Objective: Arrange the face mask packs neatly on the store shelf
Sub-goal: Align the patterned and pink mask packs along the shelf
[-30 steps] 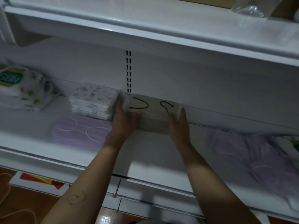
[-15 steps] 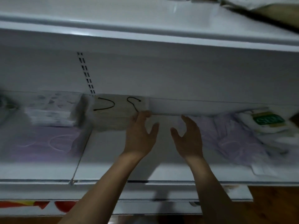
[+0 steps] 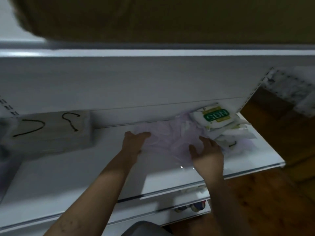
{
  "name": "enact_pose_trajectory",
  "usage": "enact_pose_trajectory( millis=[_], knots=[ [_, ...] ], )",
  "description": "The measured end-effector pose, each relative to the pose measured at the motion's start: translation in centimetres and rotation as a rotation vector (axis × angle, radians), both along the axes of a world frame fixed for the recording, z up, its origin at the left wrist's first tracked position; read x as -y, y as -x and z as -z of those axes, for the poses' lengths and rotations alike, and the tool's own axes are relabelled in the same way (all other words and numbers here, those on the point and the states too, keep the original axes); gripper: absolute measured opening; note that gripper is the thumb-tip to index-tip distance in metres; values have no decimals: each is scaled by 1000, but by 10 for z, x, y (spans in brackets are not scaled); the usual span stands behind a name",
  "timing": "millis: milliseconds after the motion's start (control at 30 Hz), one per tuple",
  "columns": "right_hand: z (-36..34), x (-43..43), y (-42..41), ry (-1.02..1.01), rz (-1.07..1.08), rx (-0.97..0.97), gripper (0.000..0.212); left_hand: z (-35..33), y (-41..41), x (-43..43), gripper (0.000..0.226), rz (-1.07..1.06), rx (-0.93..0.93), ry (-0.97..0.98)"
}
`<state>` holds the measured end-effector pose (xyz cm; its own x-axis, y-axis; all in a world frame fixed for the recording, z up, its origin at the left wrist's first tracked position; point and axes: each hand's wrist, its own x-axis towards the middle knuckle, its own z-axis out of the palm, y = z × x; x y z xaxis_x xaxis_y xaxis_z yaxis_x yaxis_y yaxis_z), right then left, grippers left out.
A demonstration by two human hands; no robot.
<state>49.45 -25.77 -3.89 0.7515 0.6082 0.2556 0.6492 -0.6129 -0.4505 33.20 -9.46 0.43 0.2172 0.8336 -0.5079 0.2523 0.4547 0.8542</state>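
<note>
A loose pile of pale purple face mask packs (image 3: 170, 138) lies on the white shelf (image 3: 85, 176), right of centre. My left hand (image 3: 134, 142) touches the pile's left edge with its fingers stretched out. My right hand (image 3: 206, 152) lies on the pile's near right part, thumb spread and fingers on top. A white pack with a green N95 label (image 3: 216, 116) leans on more white packs at the back right. A neat beige stack with black ear loops (image 3: 51, 132) stands at the back left, apart from both hands.
The upper shelf (image 3: 153, 53) hangs over the work area, with a brown box (image 3: 170, 17) on it. The shelf ends at its right edge (image 3: 272, 160), with wooden floor (image 3: 281, 193) beyond. Lower shelves (image 3: 170, 206) show below.
Both hands left the beige stack and moved right onto the purple pile. The view has swung right, so the beige stack now sits at the left.
</note>
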Motion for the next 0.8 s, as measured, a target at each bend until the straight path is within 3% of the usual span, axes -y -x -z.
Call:
enact_pose_trajectory(
  millis=[67,167,367,567,700,800],
  knots=[
    [10,0,-9,99,-46,2,51,-1,-12,-4,51,-84,78,36],
    [17,1,-14,160,-106,153,34,-4,-27,-6,6,-160,181,56],
    [19,3,-19,44,-277,195,41,4,-42,11,16,-324,356,103],
    [20,2,-23,53,-367,150,44,23,-53,38,62,-260,652,-22],
    [18,-3,-22,19,-471,54,44,24,-68,46,70,-322,652,-106],
    [14,-13,-25,-83,-585,-133,39,20,-79,52,65,-253,574,-155]
  ],
)
